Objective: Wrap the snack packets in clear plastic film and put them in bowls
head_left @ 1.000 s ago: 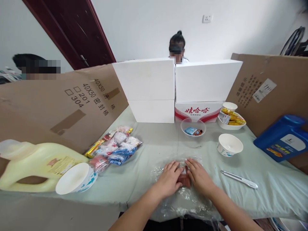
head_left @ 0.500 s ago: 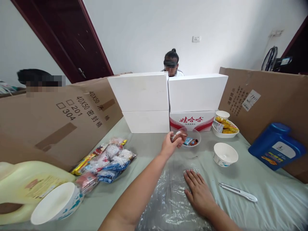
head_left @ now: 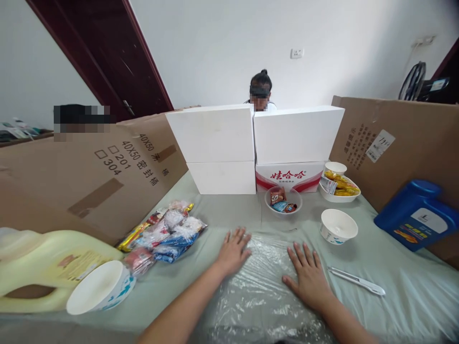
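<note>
My left hand (head_left: 234, 252) lies flat with its fingers stretched out, at the left edge of a clear plastic sheet (head_left: 258, 286). Across from it, my right hand (head_left: 309, 274) rests palm down near the sheet's right side, fingers spread. Neither hand holds anything. Beyond them, a clear plastic bowl (head_left: 267, 205) contains a brown-wrapped snack packet (head_left: 278, 195) and a blue-and-brown snack packet (head_left: 284, 207). To the right of my right hand lies a white utility knife (head_left: 356, 281), with a white paper bowl (head_left: 339, 227) behind it.
Several wrapped snacks (head_left: 172, 231) lie in a pile at left, near a tipped paper bowl (head_left: 102, 289) and a pale yellow jug (head_left: 46, 272). White boxes (head_left: 218, 136) stand at the back. A blue bottle (head_left: 418, 215) leans at right between cardboard panels. Someone sits behind the boxes.
My left hand has let go of the brown packet, which now sits in the clear bowl. It has drawn back and lies flat on the left. My right hand stays flat.
</note>
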### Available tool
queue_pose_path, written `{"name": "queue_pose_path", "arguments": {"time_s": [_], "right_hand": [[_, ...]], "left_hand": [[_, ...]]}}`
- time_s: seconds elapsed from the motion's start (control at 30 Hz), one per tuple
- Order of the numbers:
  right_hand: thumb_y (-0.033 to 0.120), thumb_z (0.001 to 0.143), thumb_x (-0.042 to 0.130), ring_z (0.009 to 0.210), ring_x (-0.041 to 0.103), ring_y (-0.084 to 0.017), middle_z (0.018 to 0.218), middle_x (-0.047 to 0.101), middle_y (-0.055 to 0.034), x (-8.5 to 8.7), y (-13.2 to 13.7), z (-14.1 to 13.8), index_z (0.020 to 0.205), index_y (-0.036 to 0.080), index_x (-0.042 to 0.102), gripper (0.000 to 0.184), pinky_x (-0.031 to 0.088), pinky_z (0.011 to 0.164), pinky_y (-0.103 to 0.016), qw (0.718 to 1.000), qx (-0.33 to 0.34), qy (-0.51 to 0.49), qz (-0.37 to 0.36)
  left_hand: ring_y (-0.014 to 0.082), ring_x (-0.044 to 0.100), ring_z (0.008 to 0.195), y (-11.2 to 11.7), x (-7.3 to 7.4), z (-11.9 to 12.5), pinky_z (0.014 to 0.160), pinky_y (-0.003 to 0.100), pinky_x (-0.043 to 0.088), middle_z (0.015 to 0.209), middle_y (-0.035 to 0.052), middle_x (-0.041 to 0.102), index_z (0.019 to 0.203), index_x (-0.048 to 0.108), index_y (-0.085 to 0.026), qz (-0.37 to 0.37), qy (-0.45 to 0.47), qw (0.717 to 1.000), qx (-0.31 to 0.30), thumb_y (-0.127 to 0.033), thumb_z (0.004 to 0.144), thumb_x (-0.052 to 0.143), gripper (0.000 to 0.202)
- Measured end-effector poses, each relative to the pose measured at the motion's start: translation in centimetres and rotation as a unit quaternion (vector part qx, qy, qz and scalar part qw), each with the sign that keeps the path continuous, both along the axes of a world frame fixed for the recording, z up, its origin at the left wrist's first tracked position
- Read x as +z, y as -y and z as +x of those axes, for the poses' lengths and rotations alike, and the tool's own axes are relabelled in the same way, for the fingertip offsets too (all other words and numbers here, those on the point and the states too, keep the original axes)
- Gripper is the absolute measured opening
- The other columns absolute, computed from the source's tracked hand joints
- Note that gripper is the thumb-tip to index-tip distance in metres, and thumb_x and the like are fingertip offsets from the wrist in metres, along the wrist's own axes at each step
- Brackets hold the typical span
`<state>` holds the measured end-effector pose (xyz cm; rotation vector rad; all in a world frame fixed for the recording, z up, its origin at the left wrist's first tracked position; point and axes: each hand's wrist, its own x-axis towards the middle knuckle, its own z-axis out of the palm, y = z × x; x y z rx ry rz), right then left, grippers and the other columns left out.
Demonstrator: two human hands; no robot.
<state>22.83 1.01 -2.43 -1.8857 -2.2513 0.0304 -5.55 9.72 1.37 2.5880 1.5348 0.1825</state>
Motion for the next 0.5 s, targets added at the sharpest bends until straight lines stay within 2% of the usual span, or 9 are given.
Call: {"name": "queue_pose_path", "arguments": {"time_s": [0.07, 0.13, 0.2, 0.27, 0.3, 0.37, 0.43, 0.5], "right_hand": [[0.065, 0.083, 0.047, 0.143, 0.013, -0.038, 0.155, 0.026, -0.0117, 0.5, 0.3, 0.9, 0.146, 0.020, 0.037, 0.078, 0.016, 0.111, -0.061, 1.000, -0.007, -0.004, 0.010], [0.060, 0.088, 0.044, 0.144, 0.014, -0.035, 0.154, 0.028, -0.0112, 1.5, 1.3, 1.9, 0.144, 0.020, 0.039, 0.069, 0.021, 0.110, -0.059, 0.999, 0.014, -0.022, 0.027], [0.055, 0.092, 0.042, 0.144, 0.018, -0.030, 0.154, 0.029, -0.0095, 2.9, 3.0, 3.0, 0.145, 0.022, 0.037, 0.063, 0.029, 0.110, -0.052, 0.995, 0.079, -0.050, 0.033], [0.061, 0.089, 0.046, 0.142, 0.023, -0.028, 0.153, 0.031, -0.0095, 4.1, 5.3, 3.9, 0.147, 0.022, 0.033, 0.072, 0.033, 0.110, -0.045, 0.983, 0.168, -0.069, 0.015], [0.066, 0.084, 0.050, 0.142, 0.025, -0.028, 0.153, 0.032, -0.0104, 4.6, 6.5, 4.2, 0.148, 0.022, 0.030, 0.081, 0.034, 0.110, -0.043, 0.975, 0.210, -0.072, 0.000], [0.071, 0.076, 0.056, 0.141, 0.028, -0.030, 0.151, 0.034, -0.0116, 4.7, 8.7, 4.6, 0.149, 0.020, 0.028, 0.094, 0.033, 0.111, -0.043, 0.960, 0.271, -0.064, -0.025], [0.058, 0.083, 0.059, 0.140, 0.029, -0.028, 0.150, 0.037, -0.0098, 4.0, 10.4, 4.6, 0.149, 0.021, 0.028, 0.082, 0.031, 0.112, -0.043, 0.956, 0.288, -0.044, -0.019], [0.031, 0.090, 0.054, 0.140, 0.031, -0.023, 0.148, 0.041, -0.0056, 2.8, 11.3, 4.5, 0.148, 0.025, 0.032, 0.062, 0.031, 0.113, -0.039, 0.959, 0.280, -0.021, 0.019]], "left_hand": [[0.0347, 0.028, 0.140, -0.4, 0.6, -2.8, 0.110, 0.059, 0.024, 0.149, 0.0166, 0.038, 0.137, 0.047, -0.016, 0.023, 0.007, 0.996, 0.086, -0.037, 0.093, 0.047, 0.049], [0.0346, 0.035, 0.136, 0.6, 1.5, -4.6, 0.108, 0.056, 0.031, 0.142, 0.0196, 0.046, 0.130, 0.052, -0.012, 0.060, 0.053, 0.991, 0.103, -0.034, 0.094, 0.044, 0.043], [0.0306, 0.044, 0.129, 3.0, 2.5, -5.4, 0.106, 0.051, 0.036, 0.132, 0.0170, 0.054, 0.122, 0.056, -0.014, 0.075, 0.114, 0.990, 0.031, -0.033, 0.095, 0.041, 0.036], [0.0271, 0.048, 0.123, 6.1, 3.3, -5.8, 0.106, 0.047, 0.038, 0.124, 0.0134, 0.057, 0.117, 0.058, -0.018, 0.039, 0.156, 0.983, -0.088, -0.036, 0.094, 0.045, 0.032], [0.0271, 0.049, 0.122, 7.7, 3.5, -5.9, 0.106, 0.046, 0.039, 0.124, 0.0130, 0.057, 0.118, 0.057, -0.020, 0.009, 0.165, 0.976, -0.142, -0.040, 0.092, 0.050, 0.034], [0.0301, 0.046, 0.125, 10.4, 3.5, -6.2, 0.107, 0.048, 0.038, 0.129, 0.0136, 0.054, 0.126, 0.051, -0.021, -0.047, 0.162, 0.962, -0.214, -0.052, 0.081, 0.063, 0.056], [0.0343, 0.038, 0.132, 12.2, 3.1, -6.6, 0.108, 0.053, 0.035, 0.140, 0.0138, 0.046, 0.135, 0.044, -0.024, -0.085, 0.137, 0.955, -0.250, -0.057, 0.071, 0.072, 0.077], [0.0352, 0.031, 0.138, 13.1, 2.5, -6.9, 0.109, 0.057, 0.032, 0.148, 0.0113, 0.039, 0.137, 0.043, -0.027, -0.105, 0.108, 0.955, -0.256, -0.045, 0.075, 0.073, 0.071]]}}
